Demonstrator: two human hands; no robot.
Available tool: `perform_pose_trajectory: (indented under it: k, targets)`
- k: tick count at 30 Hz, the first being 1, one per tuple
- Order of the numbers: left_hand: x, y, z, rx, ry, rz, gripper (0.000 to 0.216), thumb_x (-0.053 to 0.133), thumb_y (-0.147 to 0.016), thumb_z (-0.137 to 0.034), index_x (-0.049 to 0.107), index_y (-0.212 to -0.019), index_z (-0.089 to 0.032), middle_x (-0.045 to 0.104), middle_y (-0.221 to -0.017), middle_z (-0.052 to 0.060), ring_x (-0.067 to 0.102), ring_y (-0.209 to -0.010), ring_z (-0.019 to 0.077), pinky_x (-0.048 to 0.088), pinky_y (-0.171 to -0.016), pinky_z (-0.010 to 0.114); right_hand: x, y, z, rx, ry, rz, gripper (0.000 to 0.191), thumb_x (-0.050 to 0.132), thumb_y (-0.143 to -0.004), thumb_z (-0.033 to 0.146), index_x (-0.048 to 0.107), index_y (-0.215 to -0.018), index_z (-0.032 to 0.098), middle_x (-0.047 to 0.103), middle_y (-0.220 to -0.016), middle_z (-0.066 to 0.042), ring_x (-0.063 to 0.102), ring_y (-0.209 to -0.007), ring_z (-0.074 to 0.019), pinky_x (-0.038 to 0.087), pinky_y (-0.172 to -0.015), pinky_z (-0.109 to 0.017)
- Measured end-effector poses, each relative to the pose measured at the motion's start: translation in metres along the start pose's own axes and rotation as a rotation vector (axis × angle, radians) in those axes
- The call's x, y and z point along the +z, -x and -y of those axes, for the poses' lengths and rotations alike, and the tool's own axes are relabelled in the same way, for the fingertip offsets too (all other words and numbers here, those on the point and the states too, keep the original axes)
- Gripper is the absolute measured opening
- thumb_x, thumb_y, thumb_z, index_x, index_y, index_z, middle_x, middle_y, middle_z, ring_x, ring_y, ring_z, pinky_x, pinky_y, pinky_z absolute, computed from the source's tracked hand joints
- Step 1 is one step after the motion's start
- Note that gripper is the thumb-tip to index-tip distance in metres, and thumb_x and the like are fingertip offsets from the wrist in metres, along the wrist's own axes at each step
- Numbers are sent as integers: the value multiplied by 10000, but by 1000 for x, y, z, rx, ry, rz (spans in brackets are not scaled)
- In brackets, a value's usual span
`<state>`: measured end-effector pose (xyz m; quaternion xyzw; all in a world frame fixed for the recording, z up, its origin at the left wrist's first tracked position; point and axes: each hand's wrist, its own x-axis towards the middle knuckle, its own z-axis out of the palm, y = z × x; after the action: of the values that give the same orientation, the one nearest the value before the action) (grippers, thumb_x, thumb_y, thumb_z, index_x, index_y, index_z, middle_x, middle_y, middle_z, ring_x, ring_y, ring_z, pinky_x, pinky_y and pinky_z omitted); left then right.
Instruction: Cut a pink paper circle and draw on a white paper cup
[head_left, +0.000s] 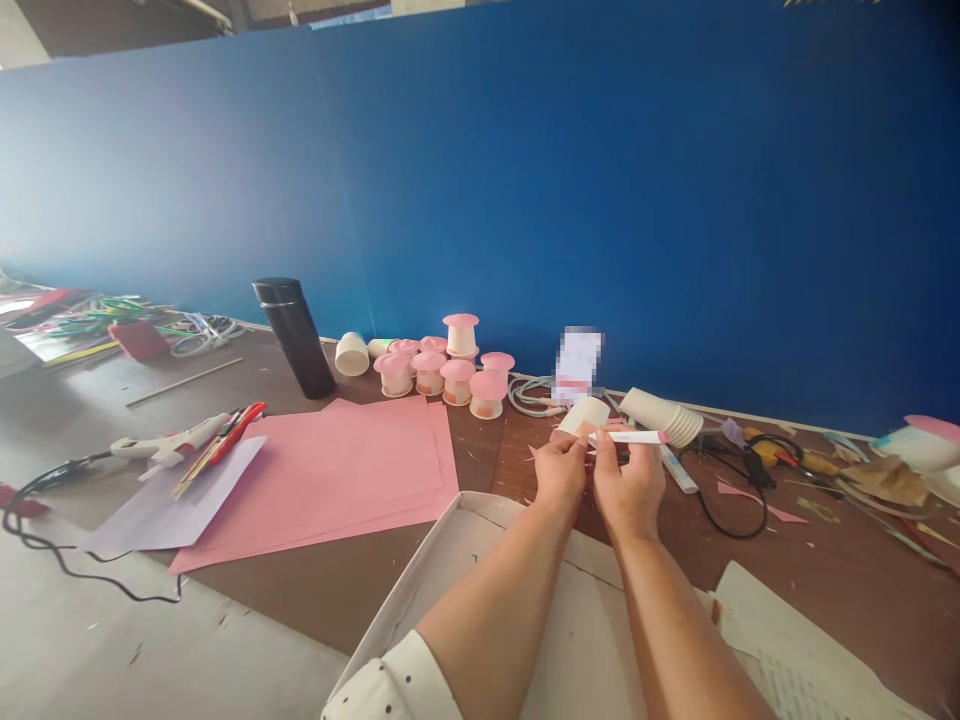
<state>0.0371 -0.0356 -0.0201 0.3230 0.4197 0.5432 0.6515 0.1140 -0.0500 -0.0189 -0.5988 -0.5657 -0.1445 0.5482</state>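
My left hand [560, 472] is closed at the near side of a white paper cup [589, 411], which lies tilted and carries a small orange-pink patch. The fingers hide part of the cup. Just to its right, my right hand [628, 490] grips a white marker [634, 437] with a pink end, its tip pointing left at the patch. Both wrists are above the far edge of a shallow white box lid [442, 575]. Beyond and to the left stand several paper cups with pink domed tops [457, 378], like little mushrooms.
Pink paper sheets [337, 465] lie left, with a hot glue gun [176, 440] and red cutter [232, 430] beside them. A black flask [295, 337] stands behind. Nested paper cups [664, 415], cables and scraps lie right. A blue partition [562, 180] borders the back.
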Motion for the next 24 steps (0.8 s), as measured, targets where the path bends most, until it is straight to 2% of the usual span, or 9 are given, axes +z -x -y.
perform_pose_trajectory:
  k: [10, 16, 24]
  targets:
    - [0, 1, -1, 41, -84, -7, 155, 642, -761, -282, 714, -689, -164, 619, -614, 36, 528, -575, 139, 436, -567, 245, -2, -1, 2, 15, -1, 8, 307, 505, -914, 439, 658, -893, 173, 695, -953, -135, 622, -910, -267, 475, -825, -402]
    - [0, -1, 1, 74, -125, -8, 178, 632, -762, -288, 711, -654, -171, 623, -605, 35, 545, -599, 154, 450, -616, 262, -2, -1, 3, -17, -13, 3, 277, 498, -915, 416, 648, -897, 184, 698, -948, -131, 626, -982, -281, 476, -866, -420]
    - [-2, -3, 4, 121, -234, -39, 143, 705, -737, -315, 729, -665, -194, 678, -655, 56, 619, -738, 211, 489, -713, 278, -2, 0, 6, -67, -28, 0, 253, 523, -928, 396, 659, -920, 182, 706, -946, -114, 629, -935, -257, 472, -845, -387]
